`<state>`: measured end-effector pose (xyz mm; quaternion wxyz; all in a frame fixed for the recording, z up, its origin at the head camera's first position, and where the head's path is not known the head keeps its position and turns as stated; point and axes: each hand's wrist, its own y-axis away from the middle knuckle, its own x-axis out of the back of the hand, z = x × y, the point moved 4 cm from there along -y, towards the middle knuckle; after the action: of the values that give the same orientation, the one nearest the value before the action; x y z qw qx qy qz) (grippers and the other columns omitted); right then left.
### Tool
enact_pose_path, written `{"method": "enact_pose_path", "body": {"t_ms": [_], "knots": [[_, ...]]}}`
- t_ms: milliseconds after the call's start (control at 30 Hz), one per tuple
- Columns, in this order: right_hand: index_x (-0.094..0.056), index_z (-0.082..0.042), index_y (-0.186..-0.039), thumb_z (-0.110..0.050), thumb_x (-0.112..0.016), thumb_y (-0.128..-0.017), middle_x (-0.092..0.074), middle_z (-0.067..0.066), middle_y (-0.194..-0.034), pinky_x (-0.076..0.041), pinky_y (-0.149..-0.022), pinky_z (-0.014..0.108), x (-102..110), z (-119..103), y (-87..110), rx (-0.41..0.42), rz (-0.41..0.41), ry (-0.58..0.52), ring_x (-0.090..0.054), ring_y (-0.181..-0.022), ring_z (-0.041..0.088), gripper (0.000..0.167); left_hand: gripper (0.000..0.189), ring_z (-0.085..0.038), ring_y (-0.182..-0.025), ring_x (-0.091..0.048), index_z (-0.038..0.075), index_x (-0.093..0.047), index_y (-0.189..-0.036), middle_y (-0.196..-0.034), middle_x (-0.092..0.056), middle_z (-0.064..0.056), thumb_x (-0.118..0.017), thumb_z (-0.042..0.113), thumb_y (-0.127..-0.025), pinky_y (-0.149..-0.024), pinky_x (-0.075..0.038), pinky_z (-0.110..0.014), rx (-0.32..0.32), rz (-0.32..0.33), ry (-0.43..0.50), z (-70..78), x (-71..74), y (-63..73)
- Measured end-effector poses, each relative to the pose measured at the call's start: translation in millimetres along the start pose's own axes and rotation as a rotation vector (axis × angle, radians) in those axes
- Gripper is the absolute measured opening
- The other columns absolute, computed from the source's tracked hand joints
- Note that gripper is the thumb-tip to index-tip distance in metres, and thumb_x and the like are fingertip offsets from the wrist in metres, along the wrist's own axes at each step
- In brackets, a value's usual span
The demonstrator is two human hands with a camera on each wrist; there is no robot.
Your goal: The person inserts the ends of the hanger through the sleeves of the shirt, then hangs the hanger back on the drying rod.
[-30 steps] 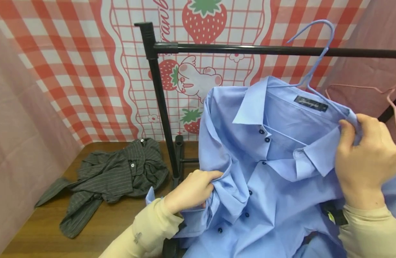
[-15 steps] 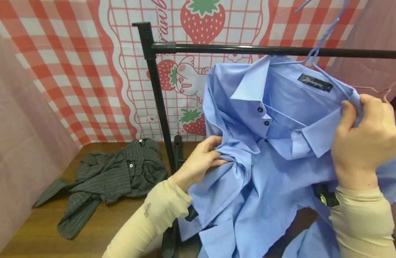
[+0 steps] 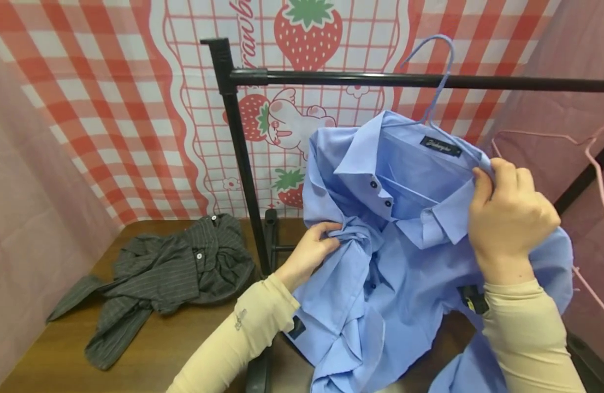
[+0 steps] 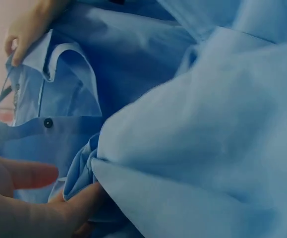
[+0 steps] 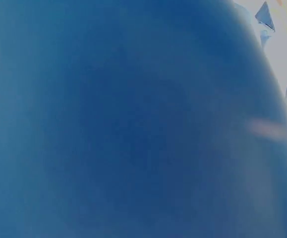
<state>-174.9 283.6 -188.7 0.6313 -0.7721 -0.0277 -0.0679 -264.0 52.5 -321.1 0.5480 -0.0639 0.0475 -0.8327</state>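
A light blue button-up shirt (image 3: pixel 410 273) with dark buttons is on a thin blue wire hanger (image 3: pixel 432 103). The hanger's hook overlaps the black rod, its bend above it. My right hand (image 3: pixel 513 218) grips the shirt and hanger together beside the collar. At the other side, my left hand (image 3: pixel 309 254) pinches a bunched fold of the sleeve. In the left wrist view, the thumb and fingers of the left hand (image 4: pixel 39 198) hold gathered cloth below the open collar. Blue cloth (image 5: pixel 133 124) fills most of the right wrist view, hiding the right hand there.
A black garment rack (image 3: pixel 361 78) stands across the back of the wooden table (image 3: pixel 184 349). On the left lies a crumpled dark striped shirt (image 3: pixel 159 273). A pink hanger (image 3: pixel 597 164) hangs at the right. Behind is a red-checked strawberry cloth (image 3: pixel 110 109).
The shirt and hanger rose, then came down and left, with the right hand moving along. The left hand moved up the sleeve and took a new hold on the bunched cloth.
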Motion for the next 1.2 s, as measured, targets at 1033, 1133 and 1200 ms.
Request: {"method": "enact_pose_path", "body": {"t_ms": [1033,1133,1200], "knots": [[-0.060,-0.002,-0.101,-0.032,-0.055,-0.088,-0.054,0.024,-0.085,-0.031,-0.070,0.053,-13.7,-5.4,34.1,0.090,-0.065,-0.110,-0.047,-0.076,0.045,0.033,0.097,-0.036,-0.136,-0.014,0.004,-0.011,-0.145,-0.150,0.001,-0.017,-0.073,0.028,-0.075,-0.107,-0.023,-0.043,0.232,-0.352,-0.698,-57.7,-21.8,24.7],[-0.058,-0.004,-0.109,-0.032,-0.055,-0.087,-0.052,0.025,-0.091,-0.029,-0.075,0.054,-11.1,-6.6,36.2,0.089,-0.130,-0.136,-0.045,-0.081,0.046,0.035,0.112,-0.038,-0.133,-0.021,0.012,-0.008,-0.147,-0.151,0.002,-0.014,-0.080,0.039,-0.065,-0.100,-0.035,-0.044,0.209,-0.435,-0.925,-54.4,-27.8,37.8],[-0.056,-0.006,-0.114,-0.033,-0.055,-0.086,-0.052,0.025,-0.094,-0.028,-0.078,0.054,-7.4,-6.4,36.9,0.083,-0.171,-0.159,-0.045,-0.084,0.046,0.039,0.113,-0.038,-0.131,-0.028,0.016,-0.012,-0.147,-0.151,0.000,-0.014,-0.081,0.043,-0.061,-0.094,-0.040,-0.044,0.188,-0.461,-1.048,-51.9,-31.3,44.9]]}}
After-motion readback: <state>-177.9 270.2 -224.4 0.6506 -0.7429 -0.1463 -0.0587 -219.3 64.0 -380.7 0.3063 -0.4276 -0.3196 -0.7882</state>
